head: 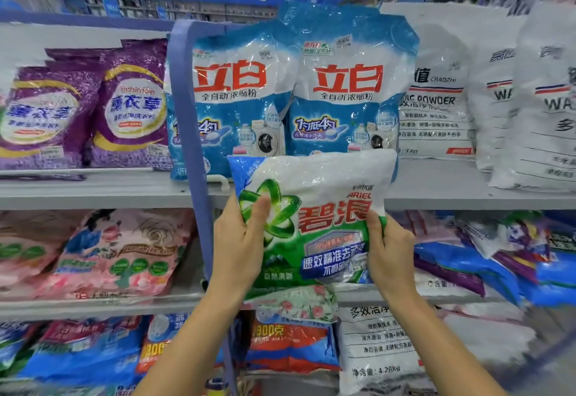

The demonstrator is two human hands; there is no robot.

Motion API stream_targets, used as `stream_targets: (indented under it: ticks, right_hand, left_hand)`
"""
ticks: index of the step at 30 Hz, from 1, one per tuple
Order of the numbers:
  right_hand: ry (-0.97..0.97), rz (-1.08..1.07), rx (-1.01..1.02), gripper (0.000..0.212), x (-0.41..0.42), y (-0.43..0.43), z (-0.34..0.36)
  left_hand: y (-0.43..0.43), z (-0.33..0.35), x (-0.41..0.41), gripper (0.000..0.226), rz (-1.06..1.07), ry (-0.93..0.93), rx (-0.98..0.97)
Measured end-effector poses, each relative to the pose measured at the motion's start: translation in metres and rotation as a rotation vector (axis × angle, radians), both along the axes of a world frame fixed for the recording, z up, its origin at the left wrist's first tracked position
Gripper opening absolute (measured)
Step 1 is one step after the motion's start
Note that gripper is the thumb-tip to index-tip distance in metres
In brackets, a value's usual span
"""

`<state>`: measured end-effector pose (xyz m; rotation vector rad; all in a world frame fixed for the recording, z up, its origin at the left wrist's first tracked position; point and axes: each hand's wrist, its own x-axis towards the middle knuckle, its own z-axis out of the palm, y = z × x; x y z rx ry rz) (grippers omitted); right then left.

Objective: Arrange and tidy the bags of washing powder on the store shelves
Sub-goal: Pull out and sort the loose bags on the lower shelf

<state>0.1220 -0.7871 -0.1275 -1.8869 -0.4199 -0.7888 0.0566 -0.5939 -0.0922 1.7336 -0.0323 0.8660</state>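
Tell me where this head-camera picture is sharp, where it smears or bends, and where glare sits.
Head view: sharpest mid-frame, on the green bag gripped by the left hand and right hand; glare streaks the shiny blue bag behind it; the corners smear, worst at lower right; the wide lens bows the blue upright.
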Motion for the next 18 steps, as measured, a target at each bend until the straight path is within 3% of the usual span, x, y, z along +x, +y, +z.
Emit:
stream_targets:
  ticks: [4, 9, 12, 16, 18]
  right_hand:
    - [0.084, 0.121, 0.006, 0.031, 0.002, 0.005, 0.008]
    - [0.184, 0.301, 0.137, 0.022, 0.002, 0.014, 0.022]
    - [0.279, 0.466, 0.259, 0.02, -0.001, 0.029, 0.035]
    - [0.432, 0.732, 0.517, 0.08, -0.003, 0.05, 0.072]
    - [0.456, 0.762, 0.596, 0.076, -0.005, 0.065, 0.088]
  left_hand:
    - [0.013, 0.017, 0.002, 0.035, 0.038, -0.039, 0.109]
    - [0.029, 0.023, -0.002, 0.066, -0.009, -0.006, -0.061]
    - [0.041, 0.036, -0.009, 0.062, -0.017, -0.028, -0.067]
    - [0.065, 0.048, -0.019, 0.039, -0.007, -0.064, 0.043]
    - [0.078, 0.051, -0.024, 0.026, 0.012, -0.064, 0.084]
